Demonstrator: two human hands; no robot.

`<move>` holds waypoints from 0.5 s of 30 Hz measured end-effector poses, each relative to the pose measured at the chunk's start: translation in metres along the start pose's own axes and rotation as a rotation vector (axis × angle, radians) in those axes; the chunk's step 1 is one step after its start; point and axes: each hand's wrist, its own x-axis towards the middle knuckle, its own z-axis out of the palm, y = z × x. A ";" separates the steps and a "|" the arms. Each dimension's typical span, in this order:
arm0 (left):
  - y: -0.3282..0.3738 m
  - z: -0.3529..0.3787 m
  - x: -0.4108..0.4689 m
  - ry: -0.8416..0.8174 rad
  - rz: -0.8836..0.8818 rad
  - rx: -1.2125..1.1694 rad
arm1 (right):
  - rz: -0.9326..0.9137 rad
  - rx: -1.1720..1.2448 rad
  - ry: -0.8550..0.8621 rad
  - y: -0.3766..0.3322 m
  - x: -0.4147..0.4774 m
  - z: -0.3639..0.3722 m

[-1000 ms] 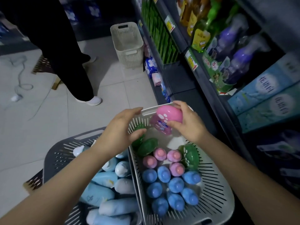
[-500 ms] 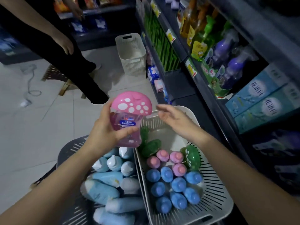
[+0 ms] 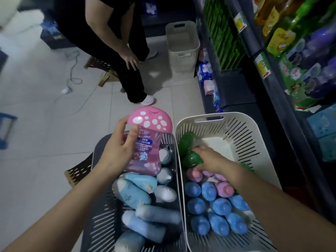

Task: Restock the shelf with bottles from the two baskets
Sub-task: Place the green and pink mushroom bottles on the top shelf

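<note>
Task early.
- Left hand [image 3: 116, 155] grasps pink bottle [image 3: 146, 142], lifted just left of white basket [image 3: 243, 128].
- Right hand [image 3: 211, 159] inside white basket, curled round green bottle [image 3: 190, 159].
- 2 baskets mostly full; grey basket [image 3: 101, 220] touches white basket's left side.
- Judged: nearly all restocking left.

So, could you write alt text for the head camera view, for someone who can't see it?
The left hand holds up a pink mushroom-capped bottle while the right hand grips a green bottle in the white basket, beside a grey basket of pale-blue bottles.
</note>
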 end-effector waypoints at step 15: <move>0.028 0.010 -0.023 -0.046 0.013 -0.071 | -0.066 0.004 0.129 -0.008 -0.049 -0.029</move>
